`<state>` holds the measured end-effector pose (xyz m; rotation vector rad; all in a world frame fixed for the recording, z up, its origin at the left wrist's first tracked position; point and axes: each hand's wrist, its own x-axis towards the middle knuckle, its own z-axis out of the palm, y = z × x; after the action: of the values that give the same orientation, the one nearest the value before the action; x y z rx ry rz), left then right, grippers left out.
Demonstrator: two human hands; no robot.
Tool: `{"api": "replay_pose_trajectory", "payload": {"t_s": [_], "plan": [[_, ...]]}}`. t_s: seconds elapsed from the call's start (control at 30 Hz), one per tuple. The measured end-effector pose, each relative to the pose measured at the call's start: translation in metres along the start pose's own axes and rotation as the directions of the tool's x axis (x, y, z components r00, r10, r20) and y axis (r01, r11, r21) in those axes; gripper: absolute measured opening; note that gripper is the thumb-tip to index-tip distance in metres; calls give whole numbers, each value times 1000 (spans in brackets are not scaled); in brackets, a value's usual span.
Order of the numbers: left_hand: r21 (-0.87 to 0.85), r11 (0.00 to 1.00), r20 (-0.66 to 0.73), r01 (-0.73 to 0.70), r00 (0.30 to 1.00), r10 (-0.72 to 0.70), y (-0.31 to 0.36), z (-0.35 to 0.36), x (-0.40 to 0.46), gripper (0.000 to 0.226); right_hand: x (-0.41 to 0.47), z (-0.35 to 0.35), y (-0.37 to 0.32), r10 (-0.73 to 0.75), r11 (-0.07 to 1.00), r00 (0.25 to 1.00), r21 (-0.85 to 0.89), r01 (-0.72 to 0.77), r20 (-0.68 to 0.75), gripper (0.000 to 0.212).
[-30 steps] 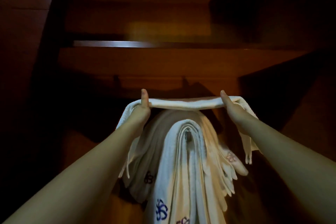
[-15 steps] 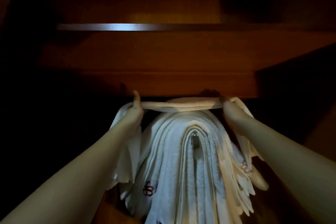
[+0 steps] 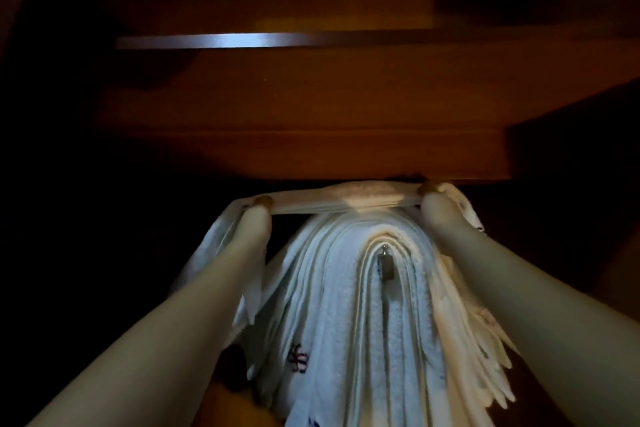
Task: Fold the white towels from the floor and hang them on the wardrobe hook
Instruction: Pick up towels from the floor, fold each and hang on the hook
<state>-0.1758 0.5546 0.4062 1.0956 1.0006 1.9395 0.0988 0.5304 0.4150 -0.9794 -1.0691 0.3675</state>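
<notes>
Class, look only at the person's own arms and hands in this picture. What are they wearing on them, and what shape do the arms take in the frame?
Both forearms are bare: no sleeves, watch, bracelets or gloves show. The left hand and right hand show no rings, though dim light hides detail. The arms enter from the lower corners, broad near the camera and tapering toward the wrists.

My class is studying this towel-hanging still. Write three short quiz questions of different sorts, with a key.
1. True or false: both hands grip the folded white towel stretched above the hanging stack of white towels.
2. What sticks out of the stack's middle? A. small metal hook end B. red peg C. wooden spoon
3. Fill in: the left hand holds one end, the right hand the ____ end.

Key: 1 true; 2 A; 3 other.
</notes>
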Motion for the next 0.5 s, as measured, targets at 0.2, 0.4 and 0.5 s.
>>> {"api": "replay_pose_trajectory", "payload": {"t_s": [0.2,0.4,0.5], "plan": [[31,994,180,-106,979,98,-9,44,-27,36,15,-41,18,53,996,997,76,-48,-58,36],[-38,996,181,-81,980,87,-7,6,-7,61,8,-28,30,123,908,972,373,-191,198,62],[-340,933,267,120,963,-26,-10,2,-1,100,11,-33,31,232,786,961,553,-277,151,64]]}}
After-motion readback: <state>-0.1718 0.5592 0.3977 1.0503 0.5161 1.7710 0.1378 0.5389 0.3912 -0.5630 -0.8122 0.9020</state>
